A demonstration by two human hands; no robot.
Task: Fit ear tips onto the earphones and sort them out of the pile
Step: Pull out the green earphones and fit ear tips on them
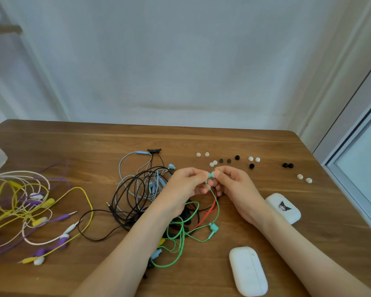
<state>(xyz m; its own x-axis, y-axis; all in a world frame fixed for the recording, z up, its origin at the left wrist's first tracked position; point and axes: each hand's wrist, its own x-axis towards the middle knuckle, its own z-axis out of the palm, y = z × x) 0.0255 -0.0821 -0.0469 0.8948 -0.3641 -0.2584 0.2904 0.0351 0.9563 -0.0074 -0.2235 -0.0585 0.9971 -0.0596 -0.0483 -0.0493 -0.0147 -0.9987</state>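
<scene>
Left grip, right grip pinching small teal earbud above tangled multicoloured cable pile; brown wooden desk lying open behind.

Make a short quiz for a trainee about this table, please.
1. True or false: the left hand and right hand both pinch the teal earbud.
2. How many white cases lie on the table? A one, B two, C four.
3. Fill in: the yellow and purple earphones lie to the person's ___.
Key: 1 true; 2 B; 3 left.
</scene>
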